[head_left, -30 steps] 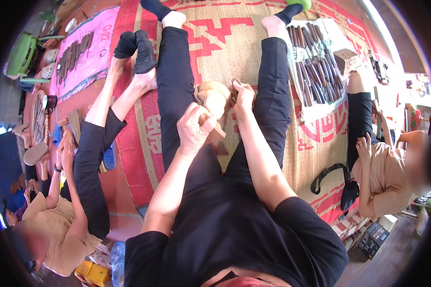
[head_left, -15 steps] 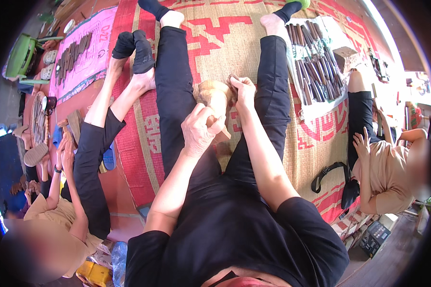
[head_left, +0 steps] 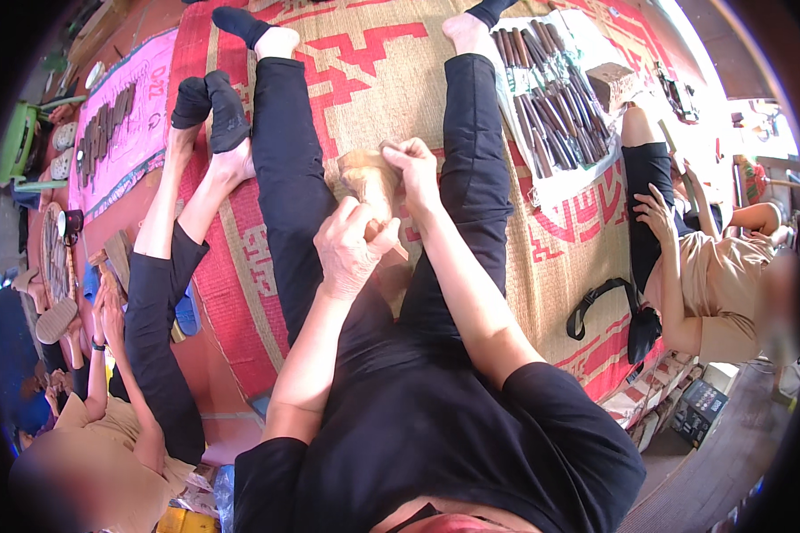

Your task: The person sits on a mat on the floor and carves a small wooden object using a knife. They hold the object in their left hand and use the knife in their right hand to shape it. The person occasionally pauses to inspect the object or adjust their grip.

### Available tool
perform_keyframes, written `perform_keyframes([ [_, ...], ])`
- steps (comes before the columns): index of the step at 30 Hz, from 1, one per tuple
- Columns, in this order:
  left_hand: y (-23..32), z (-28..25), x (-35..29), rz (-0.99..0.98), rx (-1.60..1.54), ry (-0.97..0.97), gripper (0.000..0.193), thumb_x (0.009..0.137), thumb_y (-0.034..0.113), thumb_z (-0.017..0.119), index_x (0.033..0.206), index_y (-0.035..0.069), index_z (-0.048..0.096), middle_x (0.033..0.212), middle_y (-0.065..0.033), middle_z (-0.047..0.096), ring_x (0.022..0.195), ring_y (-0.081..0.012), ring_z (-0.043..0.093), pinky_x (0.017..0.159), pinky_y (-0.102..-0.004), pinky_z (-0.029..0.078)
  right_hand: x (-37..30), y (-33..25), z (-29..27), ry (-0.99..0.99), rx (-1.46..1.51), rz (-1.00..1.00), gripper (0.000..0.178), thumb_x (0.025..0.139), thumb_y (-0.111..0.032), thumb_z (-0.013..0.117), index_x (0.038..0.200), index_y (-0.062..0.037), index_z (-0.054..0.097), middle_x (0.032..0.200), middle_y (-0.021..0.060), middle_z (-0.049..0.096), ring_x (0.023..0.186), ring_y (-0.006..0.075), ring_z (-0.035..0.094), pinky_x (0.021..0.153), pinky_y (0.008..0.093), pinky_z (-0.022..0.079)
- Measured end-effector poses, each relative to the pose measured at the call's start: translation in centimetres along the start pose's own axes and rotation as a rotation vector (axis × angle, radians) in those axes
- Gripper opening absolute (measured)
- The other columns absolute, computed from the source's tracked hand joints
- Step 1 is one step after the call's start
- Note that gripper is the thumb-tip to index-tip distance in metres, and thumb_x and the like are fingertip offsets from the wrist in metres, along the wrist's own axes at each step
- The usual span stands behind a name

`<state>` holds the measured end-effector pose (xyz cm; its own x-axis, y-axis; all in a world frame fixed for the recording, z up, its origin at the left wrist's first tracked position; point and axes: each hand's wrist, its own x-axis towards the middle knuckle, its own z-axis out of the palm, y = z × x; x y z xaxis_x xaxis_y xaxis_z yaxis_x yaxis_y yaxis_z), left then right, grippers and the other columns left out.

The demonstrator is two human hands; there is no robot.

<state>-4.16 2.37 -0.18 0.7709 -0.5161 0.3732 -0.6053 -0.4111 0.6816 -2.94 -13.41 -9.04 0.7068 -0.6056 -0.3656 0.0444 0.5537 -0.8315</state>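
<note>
Between my thighs lies a pale carved wooden piece [head_left: 370,182], rounded at its far end and narrower toward me. My left hand [head_left: 354,249] is closed over its near end, fingers curled and thumb pressed in. A flat brown corner [head_left: 396,257] shows just below that hand. My right hand [head_left: 413,175] is at the far right side of the carving. Its thumb and forefinger pinch a small, thin brown piece [head_left: 387,145], which looks like sandpaper. My fingers hide where the carving is gripped.
A woven red and tan mat [head_left: 542,293] lies under my legs. Chisel-like tools [head_left: 564,107] lie in rows on a white sheet at the right, with a wood block [head_left: 612,84] beside them. Another person sits on each side. More tools [head_left: 107,129] lie on a pink cloth.
The whole scene has shifted leftward in view as my head turned slightly. Both hands stay at the carving, with much the same grip.
</note>
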Motion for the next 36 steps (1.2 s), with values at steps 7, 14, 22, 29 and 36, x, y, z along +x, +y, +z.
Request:
perform_keyframes([
  [7, 0.5, -0.2, 0.7, 0.037, 0.013, -0.061, 0.025, 0.082, 0.028, 0.077, 0.078, 0.009, 0.063, 0.075, -0.0071, 0.054, 0.064, -0.0279, 0.062, 0.059, -0.0384, 0.05, 2.9, 1.7, -0.1, 0.21, -0.437, -0.192, 0.017, 0.083, -0.003, 0.073, 0.079, -0.0041, 0.056, 0.078, 0.0094, 0.067, 0.069, 0.0161, 0.061, 0.067, 0.0296, 0.049],
  [14, -0.2, 0.0, 0.0, -0.021, -0.023, -0.007, 0.026, 0.079, 0.032, 0.08, 0.078, 0.011, 0.064, 0.075, -0.0047, 0.054, 0.061, -0.0252, 0.06, 0.056, -0.0371, 0.049, -0.2, 1.0, -0.4, -0.062, -0.104, -0.019, 0.019, 0.084, -0.004, 0.074, 0.08, -0.0059, 0.055, 0.079, 0.0008, 0.062, 0.076, 0.0089, 0.054, 0.071, 0.0253, 0.045],
  [22, -0.3, -0.3, -0.4, 0.044, 0.019, -0.007, 0.023, 0.077, 0.029, 0.081, 0.079, 0.011, 0.066, 0.074, -0.0035, 0.054, 0.061, -0.0238, 0.06, 0.057, -0.0364, 0.049, 3.0, 0.8, -0.4, 0.08, -0.154, 0.016, 0.016, 0.085, -0.003, 0.072, 0.08, -0.0036, 0.058, 0.078, 0.006, 0.066, 0.073, 0.0116, 0.059, 0.07, 0.027, 0.049],
  [29, 0.6, 0.1, 0.0, 0.052, 0.026, -0.033, 0.027, 0.077, 0.027, 0.081, 0.073, 0.01, 0.061, 0.074, -0.0052, 0.053, 0.061, -0.0261, 0.06, 0.057, -0.0378, 0.049, 1.8, 2.9, -1.1, 0.005, -0.303, -0.119, 0.018, 0.079, -0.006, 0.077, 0.08, -0.0016, 0.06, 0.076, 0.0042, 0.065, 0.072, 0.0114, 0.059, 0.068, 0.0291, 0.047],
  [36, 0.2, -0.2, -0.7, 0.056, 0.047, -0.042, 0.03, 0.076, 0.03, 0.081, 0.071, 0.01, 0.059, 0.073, -0.0046, 0.052, 0.061, -0.0255, 0.059, 0.058, -0.0378, 0.049, 1.5, -0.1, -0.2, -0.015, -0.247, -0.077, 0.014, 0.081, -0.004, 0.075, 0.08, -0.0004, 0.062, 0.079, 0.0059, 0.069, 0.075, 0.0114, 0.062, 0.072, 0.0274, 0.05],
])
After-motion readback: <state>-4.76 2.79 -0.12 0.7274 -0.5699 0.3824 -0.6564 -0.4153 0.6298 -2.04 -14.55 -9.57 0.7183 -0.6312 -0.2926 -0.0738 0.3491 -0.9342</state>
